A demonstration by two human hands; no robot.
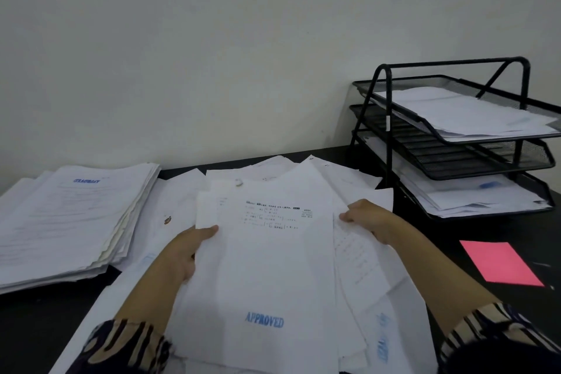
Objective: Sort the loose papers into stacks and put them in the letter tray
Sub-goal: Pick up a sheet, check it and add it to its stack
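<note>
Far left on the desk, a tall stack. Left hand and right hand, each grip pinching the "APPROVED" sheet atop loose papers. Right: pink sheet, letter tray, top and bottom tiers holding paper.

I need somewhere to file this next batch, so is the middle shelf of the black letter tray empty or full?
Empty: the middle shelf shows only bare black mesh, while the shelves above and below hold white papers.

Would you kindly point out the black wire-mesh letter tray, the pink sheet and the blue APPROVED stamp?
Black wire-mesh letter tray (449, 161): head view, empty middle tier's mesh.
Pink sheet (501, 263): head view, its centre.
Blue APPROVED stamp (264, 319): head view, middle of the word.
</note>
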